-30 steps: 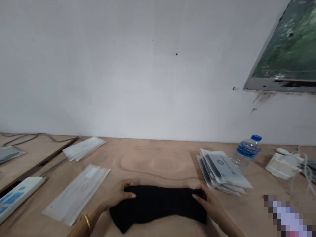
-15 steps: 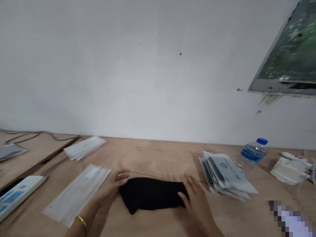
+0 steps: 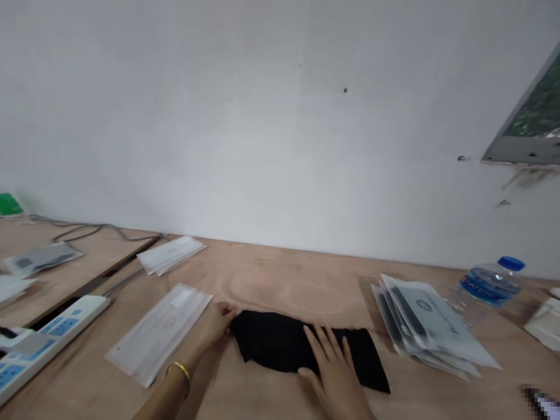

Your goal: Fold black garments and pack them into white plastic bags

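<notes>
A folded black cloth [image 3: 273, 341] lies flat on the wooden table in front of me. My left hand [image 3: 223, 324], with a gold bangle on its wrist, has its curled fingers closed on the cloth's far left corner. Across the right half of the cloth rests my right hand [image 3: 332, 364], its fingers spread and flat. To the left, beside my left forearm, is a frosted plastic bag [image 3: 160, 332]. Several frosted bags with dark contents [image 3: 431, 324] sit in a fanned stack to the right.
Smaller white bags [image 3: 170, 254] lie near the wall at the back left. A power strip [image 3: 55, 341] runs along the left beside a gap between tables. A water bottle [image 3: 492, 286] and a white device [image 3: 546, 324] stand at the right. A blurred-out object [image 3: 542, 402] shows at lower right.
The view has turned slightly left. My right hand has moved from the cloth's right end inward onto its top, fingers spread. My left fingers have closed on the left corner.
</notes>
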A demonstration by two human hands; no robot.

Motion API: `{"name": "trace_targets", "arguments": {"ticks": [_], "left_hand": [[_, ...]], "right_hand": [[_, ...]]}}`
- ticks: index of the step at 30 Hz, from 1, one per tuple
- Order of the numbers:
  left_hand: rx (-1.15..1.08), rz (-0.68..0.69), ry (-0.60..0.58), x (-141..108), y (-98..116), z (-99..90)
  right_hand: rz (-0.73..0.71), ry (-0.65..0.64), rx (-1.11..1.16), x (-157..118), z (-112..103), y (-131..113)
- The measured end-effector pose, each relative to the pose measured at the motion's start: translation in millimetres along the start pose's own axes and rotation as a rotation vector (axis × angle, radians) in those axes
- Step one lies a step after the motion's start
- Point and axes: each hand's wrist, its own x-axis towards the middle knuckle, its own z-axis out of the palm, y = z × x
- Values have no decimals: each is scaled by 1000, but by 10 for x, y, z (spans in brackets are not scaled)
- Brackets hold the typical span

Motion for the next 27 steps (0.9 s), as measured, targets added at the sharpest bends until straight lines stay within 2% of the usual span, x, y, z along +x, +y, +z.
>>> {"name": "trace_targets", "arguments": {"ticks": [4, 8, 10, 12, 15, 18, 21, 23, 27], "left_hand": [[96, 50, 45, -9, 48, -15], [169, 68, 81, 38, 61, -24], [180, 63, 90, 69, 35, -27], [175, 58, 86, 94, -4, -23], [154, 53, 66, 116, -74, -5], [130, 39, 50, 129, -144, 13], [105, 14, 34, 151, -195, 22], [85, -1, 31, 171, -205, 20], [36, 17, 78, 146, -168, -11]], "right_hand": [[-230, -13, 118, 243, -24, -441], [-197, -37, 177, 455, 79, -618], [-200, 27, 197, 501, 118, -673], [-267, 109, 237, 530, 136, -750], [-324, 164, 288, 600, 148, -861], [-266, 197, 293, 683, 175, -871], [-300, 204, 290, 690, 240, -791], [-355, 152, 279, 648, 295, -734], [-402, -27, 190, 556, 311, -682]]}}
